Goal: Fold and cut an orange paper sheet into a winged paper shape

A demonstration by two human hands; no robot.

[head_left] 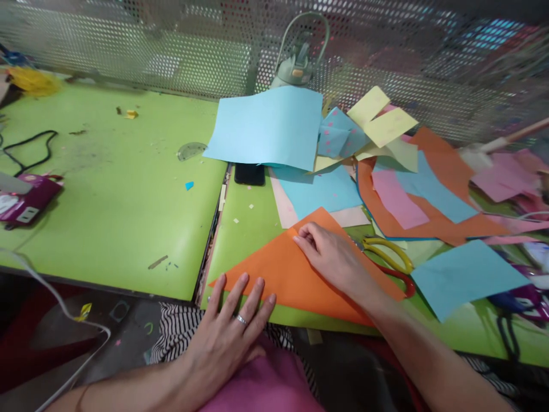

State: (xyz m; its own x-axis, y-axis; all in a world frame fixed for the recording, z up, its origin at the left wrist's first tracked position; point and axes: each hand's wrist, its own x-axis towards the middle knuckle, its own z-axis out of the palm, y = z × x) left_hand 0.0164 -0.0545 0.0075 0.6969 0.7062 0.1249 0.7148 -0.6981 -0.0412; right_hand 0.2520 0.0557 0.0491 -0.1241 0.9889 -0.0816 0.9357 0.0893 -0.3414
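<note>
A sheet of orange paper [274, 269], folded into a roughly triangular shape, lies at the front edge of the green table. My left hand [238, 320] is open, its fingers spread with the tips on the paper's lower left edge; a ring is on one finger. Over the upper middle of the sheet, my right hand [328, 252] is closed, thumb and curled fingers together at the paper near its upper left edge. Scissors [388, 254] with yellow and red handles lie right of that hand, partly hidden by the orange paper.
A large blue sheet [266, 129] covers part of a black phone [249, 174]. Behind stands a bottle [295, 71] against a perforated metal panel [193, 51]. Coloured paper pieces [437, 189] pile at right. A purple glue gun [32, 200] and a protractor [191, 151] lie left.
</note>
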